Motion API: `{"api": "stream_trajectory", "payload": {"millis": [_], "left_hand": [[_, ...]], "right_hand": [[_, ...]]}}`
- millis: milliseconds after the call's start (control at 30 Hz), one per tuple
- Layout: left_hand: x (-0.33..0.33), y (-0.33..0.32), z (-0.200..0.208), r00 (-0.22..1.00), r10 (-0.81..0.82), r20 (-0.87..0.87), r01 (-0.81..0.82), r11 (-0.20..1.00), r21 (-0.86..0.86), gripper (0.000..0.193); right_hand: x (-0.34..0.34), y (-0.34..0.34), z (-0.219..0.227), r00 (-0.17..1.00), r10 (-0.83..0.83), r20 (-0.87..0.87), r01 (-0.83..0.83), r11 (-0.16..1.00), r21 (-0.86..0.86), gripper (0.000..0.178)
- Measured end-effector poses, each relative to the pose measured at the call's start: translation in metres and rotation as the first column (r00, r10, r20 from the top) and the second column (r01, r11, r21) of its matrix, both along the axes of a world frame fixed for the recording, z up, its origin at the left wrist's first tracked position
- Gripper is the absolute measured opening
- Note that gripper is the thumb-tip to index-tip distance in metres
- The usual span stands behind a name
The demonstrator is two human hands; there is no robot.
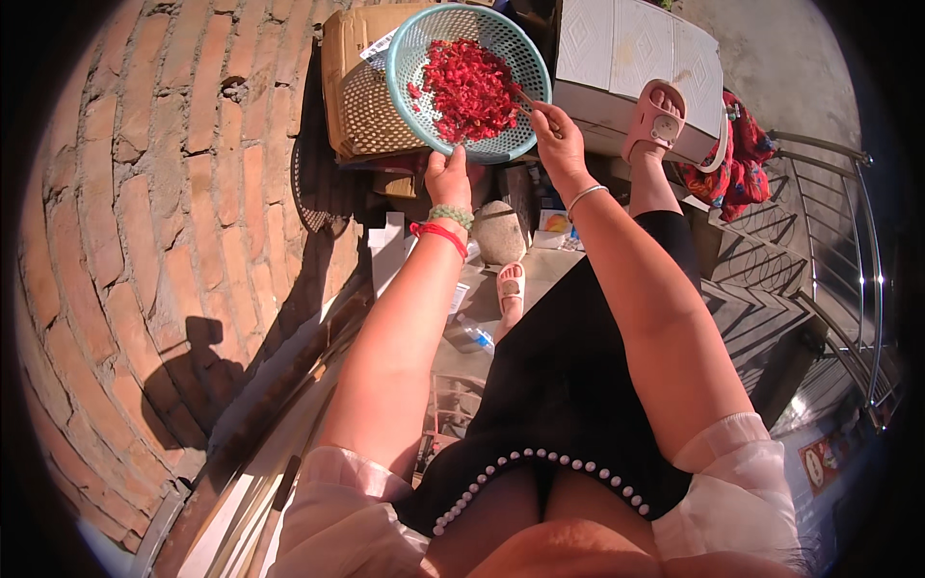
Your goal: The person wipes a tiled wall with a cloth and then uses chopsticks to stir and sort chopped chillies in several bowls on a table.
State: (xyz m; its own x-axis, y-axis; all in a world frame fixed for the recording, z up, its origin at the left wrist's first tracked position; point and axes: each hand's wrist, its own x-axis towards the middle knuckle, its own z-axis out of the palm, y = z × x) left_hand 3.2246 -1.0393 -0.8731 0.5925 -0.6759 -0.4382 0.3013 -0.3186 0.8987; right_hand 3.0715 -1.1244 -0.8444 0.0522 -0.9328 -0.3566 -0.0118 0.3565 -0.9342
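Note:
A round light-blue plastic colander (536, 65) holds a heap of red chopped pieces, perhaps chilli peppers (467, 89). With the thumb over the near rim, my left hand (448, 179) is closed on the colander; its other fingers are hidden beneath. At the colander's right side, my right hand (559, 144) is closed round a thin brownish stick (524, 99), whose tip reaches toward the red pieces. The exact kind of stick is too small to make out. Under the colander, a brown cardboard box (349, 82) shows at the left.
A white box (636, 43) stands to the right, with my raised foot in a pink sandal (658, 120) against it. Beside it lies red patterned cloth (737, 173). Metal railing (872, 279) runs down the right, a brick wall (145, 193) the left. A rounded stone (500, 233) sits below.

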Motion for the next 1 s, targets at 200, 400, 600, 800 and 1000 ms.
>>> {"api": "stream_trajectory", "payload": {"millis": [200,400,600,800,1000], "left_hand": [[-0.016,-0.016,0.042,0.981,0.084,-0.175,-0.064,0.991,0.120,0.015],[-0.002,-0.012,0.046,0.978,0.054,-0.203,-0.019,0.985,0.170,0.015],[-0.002,-0.018,0.045,0.958,0.147,-0.248,-0.105,0.979,0.175,0.022],[0.000,-0.017,0.042,0.953,0.149,-0.265,-0.100,0.977,0.187,0.021],[-0.003,-0.010,0.039,0.965,0.127,-0.228,-0.106,0.989,0.104,0.013]], "right_hand": [[0.007,-0.017,-0.039,0.997,-0.070,0.041,0.070,0.997,0.015,0.027],[0.051,-0.022,-0.013,0.984,0.036,0.174,-0.032,0.999,-0.024,0.023],[0.064,-0.003,0.054,0.946,0.325,0.001,-0.316,0.922,-0.224,0.024],[0.050,-0.018,0.042,0.948,0.318,-0.024,-0.315,0.921,-0.231,0.026],[0.041,-0.043,0.005,0.999,0.031,-0.040,-0.035,0.994,-0.101,0.030]]}}
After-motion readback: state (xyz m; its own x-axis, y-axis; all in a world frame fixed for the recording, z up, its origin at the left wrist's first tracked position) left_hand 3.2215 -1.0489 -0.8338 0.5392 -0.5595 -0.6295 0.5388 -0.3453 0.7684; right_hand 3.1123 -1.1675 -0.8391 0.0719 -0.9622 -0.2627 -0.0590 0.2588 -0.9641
